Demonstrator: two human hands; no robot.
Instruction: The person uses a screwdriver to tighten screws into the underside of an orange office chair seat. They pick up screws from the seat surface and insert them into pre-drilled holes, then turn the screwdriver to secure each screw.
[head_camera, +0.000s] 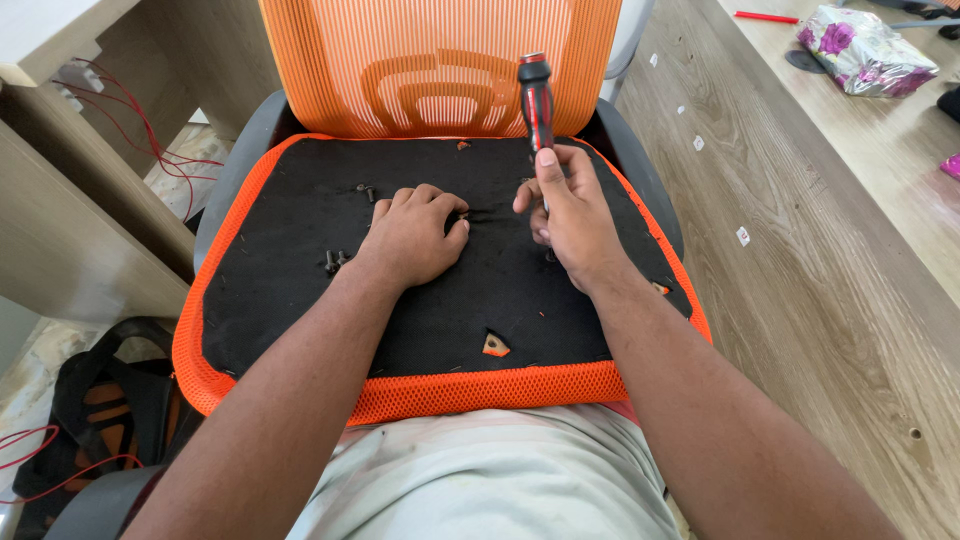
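An upturned orange chair seat with a black fabric underside lies in front of me. My right hand grips a red-and-black screwdriver held upright, its tip hidden behind the hand. My left hand rests knuckles-up on the black fabric just left of it, its fingertips pinching something small and dark that I cannot make out. Loose dark screws lie on the fabric left of my left wrist, and another screw lies farther back.
The orange mesh backrest stands behind the seat. A small cut-out shows orange near the front edge. Wooden floor runs to the right, with a shiny flowered packet far right. Red wires and a wooden desk are at left.
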